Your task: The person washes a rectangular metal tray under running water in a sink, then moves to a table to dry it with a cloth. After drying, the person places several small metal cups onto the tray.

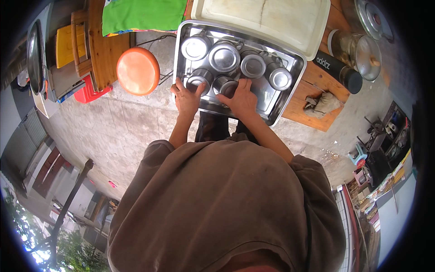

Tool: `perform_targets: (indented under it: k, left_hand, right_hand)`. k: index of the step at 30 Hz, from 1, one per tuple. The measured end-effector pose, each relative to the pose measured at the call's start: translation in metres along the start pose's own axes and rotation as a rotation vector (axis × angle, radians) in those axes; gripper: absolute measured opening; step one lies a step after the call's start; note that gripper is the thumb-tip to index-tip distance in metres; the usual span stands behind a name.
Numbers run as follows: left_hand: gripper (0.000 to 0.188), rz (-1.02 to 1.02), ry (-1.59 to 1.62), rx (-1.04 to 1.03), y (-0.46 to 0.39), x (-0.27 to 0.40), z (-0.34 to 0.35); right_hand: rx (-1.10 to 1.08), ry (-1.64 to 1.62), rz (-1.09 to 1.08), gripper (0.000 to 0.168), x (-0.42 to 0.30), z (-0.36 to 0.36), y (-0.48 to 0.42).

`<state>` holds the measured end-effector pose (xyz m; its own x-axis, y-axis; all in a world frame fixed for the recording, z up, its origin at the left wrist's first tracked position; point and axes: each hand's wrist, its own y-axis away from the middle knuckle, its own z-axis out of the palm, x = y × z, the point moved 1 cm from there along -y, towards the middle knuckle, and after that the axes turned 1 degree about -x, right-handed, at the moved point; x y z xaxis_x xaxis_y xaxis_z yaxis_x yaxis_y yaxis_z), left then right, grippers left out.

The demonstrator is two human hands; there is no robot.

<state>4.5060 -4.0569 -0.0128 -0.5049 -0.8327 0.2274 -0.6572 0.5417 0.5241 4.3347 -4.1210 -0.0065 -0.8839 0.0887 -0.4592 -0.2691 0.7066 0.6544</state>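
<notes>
Several stainless steel mugs sit upside down in a rectangular metal tray (pixel 268 98). My left hand (pixel 187 99) grips the front-left mug (pixel 197 81), thumb on its base and fingers along its left side. Beside it, my right hand (pixel 243 99) grips another front mug (pixel 222 83), with the thumb and fingers at its right side. Behind them stand a shiny mug (pixel 196 47), a wider mug (pixel 223 57) and a darker-looking mug (pixel 253 65). Towards the right wall of the tray one more mug (pixel 280 79) leans slightly.
A cream plastic tray (pixel 234 12) adjoins the metal tray's far edge. On the wooden table (pixel 302 97) at right are a black Zippo cylinder (pixel 336 71), a lidded glass pot (pixel 357 54) and a grey cloth (pixel 324 105). An orange round stool (pixel 138 71) stands left.
</notes>
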Motion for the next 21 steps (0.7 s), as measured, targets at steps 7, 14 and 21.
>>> perform_targets:
  k: [7, 14, 21]
  left_hand:
    - [0.087, 0.801, -0.38, 0.112, 0.004, 0.003, -0.048]
    - [0.081, 0.435, -0.286, -0.158, -0.016, -0.001, -0.018]
    - [0.085, 0.204, -0.062, 0.028, -0.019, -0.009, 0.0]
  right_hand:
    - [-0.13, 0.166, 0.03, 0.098, -0.002, 0.005, -0.008]
    - [-0.329, -0.049, 0.215, 0.111, 0.003, -0.009, -0.021]
    - [-0.188, 0.029, 0.14, 0.1, -0.007, 0.003, -0.03]
